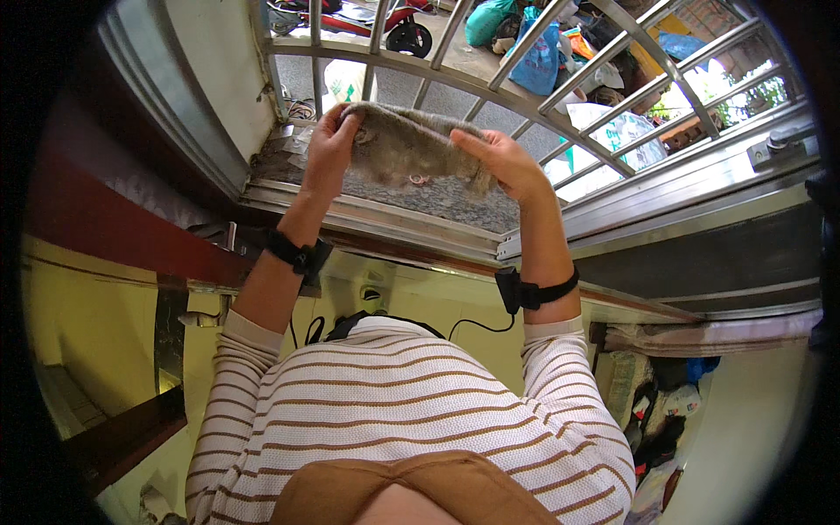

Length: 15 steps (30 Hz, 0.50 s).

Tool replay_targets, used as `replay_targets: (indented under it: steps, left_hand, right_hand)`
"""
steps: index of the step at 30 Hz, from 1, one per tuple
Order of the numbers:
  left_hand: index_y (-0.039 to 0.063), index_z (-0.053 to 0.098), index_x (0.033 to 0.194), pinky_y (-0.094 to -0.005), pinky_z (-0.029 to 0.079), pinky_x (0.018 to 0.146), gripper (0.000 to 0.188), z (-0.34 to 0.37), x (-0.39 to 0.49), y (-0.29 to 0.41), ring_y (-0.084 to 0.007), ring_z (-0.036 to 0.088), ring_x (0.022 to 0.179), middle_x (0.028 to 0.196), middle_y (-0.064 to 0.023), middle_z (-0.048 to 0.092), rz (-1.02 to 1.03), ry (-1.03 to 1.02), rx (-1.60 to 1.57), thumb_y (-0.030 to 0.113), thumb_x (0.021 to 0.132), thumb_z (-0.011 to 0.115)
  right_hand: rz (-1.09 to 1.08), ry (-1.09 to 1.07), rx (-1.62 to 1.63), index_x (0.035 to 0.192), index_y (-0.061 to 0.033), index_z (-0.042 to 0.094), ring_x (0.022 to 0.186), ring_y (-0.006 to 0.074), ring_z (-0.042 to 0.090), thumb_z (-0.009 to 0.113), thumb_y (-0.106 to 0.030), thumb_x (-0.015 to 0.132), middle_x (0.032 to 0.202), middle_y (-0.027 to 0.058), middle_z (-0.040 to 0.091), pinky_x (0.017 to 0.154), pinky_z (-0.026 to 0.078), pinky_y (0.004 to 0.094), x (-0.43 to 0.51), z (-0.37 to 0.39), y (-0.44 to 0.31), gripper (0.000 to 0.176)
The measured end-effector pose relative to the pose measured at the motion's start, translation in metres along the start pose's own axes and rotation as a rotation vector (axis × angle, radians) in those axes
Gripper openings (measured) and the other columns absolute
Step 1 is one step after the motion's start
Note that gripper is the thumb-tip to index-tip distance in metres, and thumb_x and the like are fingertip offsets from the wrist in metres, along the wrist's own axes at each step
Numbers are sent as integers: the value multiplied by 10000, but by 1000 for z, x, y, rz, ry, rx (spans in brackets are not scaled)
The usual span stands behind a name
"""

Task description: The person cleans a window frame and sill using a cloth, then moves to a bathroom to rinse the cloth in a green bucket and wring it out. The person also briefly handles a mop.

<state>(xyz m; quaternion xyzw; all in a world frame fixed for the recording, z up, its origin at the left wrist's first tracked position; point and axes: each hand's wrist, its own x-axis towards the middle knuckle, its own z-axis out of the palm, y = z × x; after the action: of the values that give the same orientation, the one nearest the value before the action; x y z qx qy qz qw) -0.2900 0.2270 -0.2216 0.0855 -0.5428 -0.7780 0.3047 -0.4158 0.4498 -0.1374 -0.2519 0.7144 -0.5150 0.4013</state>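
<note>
A grey-brown cloth (413, 147), worn and dirty-looking, is stretched between my hands above a window sill. My left hand (333, 147) pinches its left end with thumb and fingers. The cloth's right end is gripped by my right hand (502, 161), whose index finger lies along the upper edge. The lower edge hangs loose and looks blurred. Just below the cloth, a small pinkish ring-shaped item (418, 179) is visible on the speckled stone sill (453, 210).
Metal window bars (426, 65) curve just beyond the cloth. A metal window track (394, 220) runs in front of the sill, and a sliding frame (682, 177) stands at right. Papers (298, 141) lie at the sill's left. Outside are plastic bags (535, 59) and a red motorbike (354, 20).
</note>
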Motion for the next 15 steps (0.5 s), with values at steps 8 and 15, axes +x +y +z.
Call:
replay_targets:
  steps: [8,15]
  left_hand:
    - [4,466,1294,-250,420,876,379,48,-13,18,-107,509,1031,1153,-58,554,-129,-383,31,190,964,482]
    - [42,390,1373,-288,381,990,469,45,-48,11,-142,465,1182,1334,-67,470,-178,-562,92,194,951,525]
  right_hand:
    - [-714,247,328,1075,-77,626,913,105,575,714,-241,825,959,5,626,745,466,264,21,28,-3,312]
    - [-386,293,224,1123,-73,587,886,92,569,628,-84,860,999,3,610,778,461,237,15,11,28,266]
